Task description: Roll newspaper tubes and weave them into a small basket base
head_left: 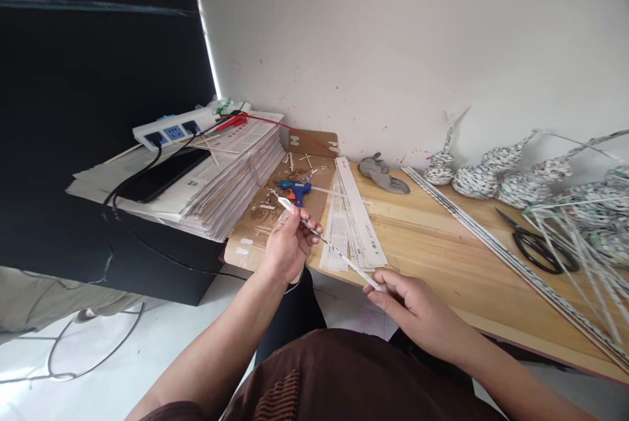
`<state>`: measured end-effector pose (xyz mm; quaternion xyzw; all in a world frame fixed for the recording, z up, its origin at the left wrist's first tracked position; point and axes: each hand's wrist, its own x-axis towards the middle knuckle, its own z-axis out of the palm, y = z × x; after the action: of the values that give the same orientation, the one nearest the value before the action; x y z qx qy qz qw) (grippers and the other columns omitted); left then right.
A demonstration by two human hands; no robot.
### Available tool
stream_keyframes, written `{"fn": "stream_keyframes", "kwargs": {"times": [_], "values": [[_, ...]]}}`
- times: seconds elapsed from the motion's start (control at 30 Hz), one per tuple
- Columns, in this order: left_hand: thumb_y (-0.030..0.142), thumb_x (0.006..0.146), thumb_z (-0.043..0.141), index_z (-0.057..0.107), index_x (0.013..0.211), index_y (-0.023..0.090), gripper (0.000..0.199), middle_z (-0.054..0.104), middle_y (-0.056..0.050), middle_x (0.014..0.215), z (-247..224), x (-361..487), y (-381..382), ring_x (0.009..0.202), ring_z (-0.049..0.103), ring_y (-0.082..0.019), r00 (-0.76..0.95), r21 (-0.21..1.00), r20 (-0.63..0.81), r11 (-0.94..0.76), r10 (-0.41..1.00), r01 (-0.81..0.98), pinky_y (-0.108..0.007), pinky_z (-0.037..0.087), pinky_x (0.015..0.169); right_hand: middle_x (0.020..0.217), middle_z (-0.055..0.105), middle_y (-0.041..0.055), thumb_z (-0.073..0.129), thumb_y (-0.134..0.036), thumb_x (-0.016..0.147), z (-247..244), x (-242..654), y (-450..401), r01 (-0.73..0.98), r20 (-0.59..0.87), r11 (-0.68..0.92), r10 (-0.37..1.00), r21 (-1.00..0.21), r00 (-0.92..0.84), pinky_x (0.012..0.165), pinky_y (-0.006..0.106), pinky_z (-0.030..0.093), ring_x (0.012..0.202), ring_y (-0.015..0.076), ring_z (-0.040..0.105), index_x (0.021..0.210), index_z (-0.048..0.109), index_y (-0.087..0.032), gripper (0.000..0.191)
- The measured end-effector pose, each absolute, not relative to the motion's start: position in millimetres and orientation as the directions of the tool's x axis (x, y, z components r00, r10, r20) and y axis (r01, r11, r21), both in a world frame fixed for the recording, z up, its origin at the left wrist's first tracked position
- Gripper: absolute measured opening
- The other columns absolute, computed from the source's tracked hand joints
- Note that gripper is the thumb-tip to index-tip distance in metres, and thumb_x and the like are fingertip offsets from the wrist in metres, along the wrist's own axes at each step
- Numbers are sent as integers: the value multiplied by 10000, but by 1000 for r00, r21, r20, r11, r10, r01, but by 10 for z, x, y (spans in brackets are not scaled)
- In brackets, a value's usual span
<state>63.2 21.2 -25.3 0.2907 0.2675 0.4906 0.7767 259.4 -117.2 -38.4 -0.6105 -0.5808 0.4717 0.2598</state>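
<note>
A thin rolled newspaper tube (pixel 338 253) runs slantwise between my two hands, above the table's front edge. My left hand (pixel 289 244) pinches it near its upper end, where a white pointed paper tip sticks out past the thumb. At the lower end, the fingers of my right hand (pixel 400 300) close round the tube. Behind them lies a fan of flat newspaper strips (pixel 361 218) on the table. A blue glue gun (pixel 297 192) with an orange trigger rests on a brown cardboard sheet (pixel 317 201), among paper scraps.
To the left, a tall newspaper stack (pixel 230 192) bears a power strip (pixel 171 129), a black phone (pixel 164 175) and red-handled pliers or scissors (pixel 233 121). A grey cloth (pixel 383 173), long paper tubes (pixel 491 247), black scissors (pixel 538 251) and woven paper gourds (pixel 476 175) lie rightward.
</note>
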Motion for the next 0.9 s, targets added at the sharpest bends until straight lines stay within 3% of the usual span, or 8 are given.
{"fn": "stream_keyframes", "kwargs": {"times": [0.07,0.17,0.27,0.37,0.5,0.7,0.83,0.9], "values": [[410,862,587,512,751,161,283,503,-3,665,-269,633,213,642,584,-130,377,713,-129,350,917,-608,-183,441,508,645,486,-14,440,-557,910,-377,2578,-1182,559,-168,-103,984,-823,-66,568,247,380,584,122,462,815,566,-202,387],[409,857,595,514,756,162,278,502,-3,669,-293,631,212,636,580,-129,401,705,-121,363,908,-609,-182,431,496,531,374,-59,351,-577,936,-414,2575,-1193,326,-338,-264,920,-908,-197,489,233,360,453,98,403,846,562,-192,449],[401,861,593,515,753,162,273,501,-1,664,-297,629,211,633,581,-125,409,696,-124,373,904,-613,-181,433,497,485,300,-93,340,-597,933,-471,2604,-1189,65,-427,-429,848,-901,-312,435,218,335,377,78,352,865,546,-178,472],[405,853,603,516,751,164,276,503,1,660,-291,628,213,631,581,-124,406,694,-125,373,905,-616,-184,441,503,500,386,-74,417,-566,926,-504,2627,-1184,92,-371,-359,903,-929,-218,477,208,357,427,73,399,861,568,-166,432],[411,843,615,516,750,165,282,497,4,654,-293,630,209,624,577,-122,425,685,-128,390,896,-615,-175,426,477,423,289,-98,361,-590,931,-496,2605,-1181,-21,-402,-438,841,-898,-363,414,215,319,354,77,322,771,522,-182,467],[444,840,607,517,740,163,312,507,0,654,-295,633,200,627,583,-126,408,695,-125,373,905,-615,-183,448,496,611,490,-27,481,-545,907,-409,2539,-1162,303,-262,-210,955,-930,-143,539,220,362,546,91,455,847,586,-174,390],[402,860,593,518,746,161,277,503,1,648,-294,635,204,623,584,-126,426,687,-127,389,896,-613,-176,438,485,441,293,-89,319,-579,943,-416,2543,-1129,81,-398,-397,845,-914,-357,446,237,338,373,91,350,746,495,-191,469],[395,863,591,520,746,160,271,503,0,646,-295,639,205,625,586,-127,424,689,-125,386,897,-614,-176,441,486,464,340,-74,336,-577,939,-408,2536,-1110,134,-378,-354,868,-926,-320,466,243,350,406,101,383,774,509,-191,454]]}}
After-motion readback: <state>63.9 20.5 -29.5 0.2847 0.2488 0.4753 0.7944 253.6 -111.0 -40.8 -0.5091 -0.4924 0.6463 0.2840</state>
